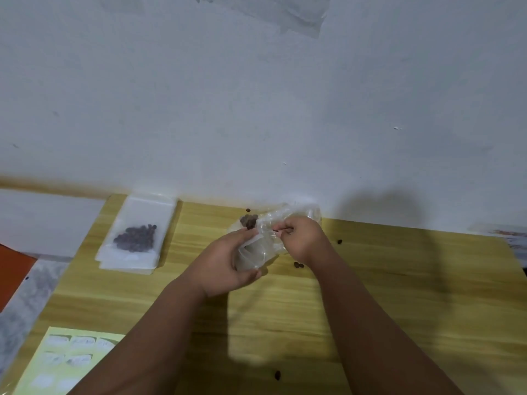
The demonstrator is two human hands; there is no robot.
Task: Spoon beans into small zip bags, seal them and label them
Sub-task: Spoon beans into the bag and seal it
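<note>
Above the centre of the surface (385,309), the small zip bag (253,253) is gripped by the left hand (228,262) and pinched at its mouth by the right hand (301,238); the beans (249,220) at 12 o'clock could be scattered by a tug.

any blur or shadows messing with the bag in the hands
Head view: soft throughout, label sheet smeared past reading. Head view: the clear bag held by the left hand and right hand looks pale, edges hard to trace. Head view: a dark shadow lies on the table below them, another on the wall at right.
</note>
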